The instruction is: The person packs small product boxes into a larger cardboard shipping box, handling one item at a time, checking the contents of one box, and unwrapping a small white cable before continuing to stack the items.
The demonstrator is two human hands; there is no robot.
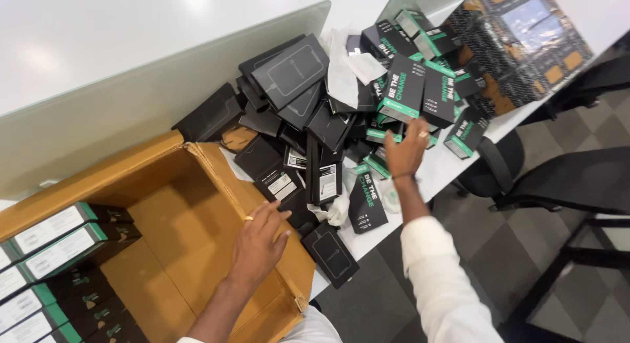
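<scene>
My left hand (258,241) hovers open, fingers spread, over the inside of a large open cardboard carton (177,205), near its right wall. A ring shows on one finger. My right hand (407,149) reaches out to a heap of small black and green boxes (401,87) on the white table (453,169). Its fingers touch the boxes at the heap's near edge, and I cannot see it gripping any one. Several black and green boxes (62,248) lie stacked in rows at the carton's left side.
Flat black boxes (289,70) and crumpled white wrapping (344,70) lie in the heap. A big wrapped dark carton (518,38) stands at the table's far right. A frosted divider panel (131,100) runs behind the carton. Black office chairs (564,185) stand on the grey floor.
</scene>
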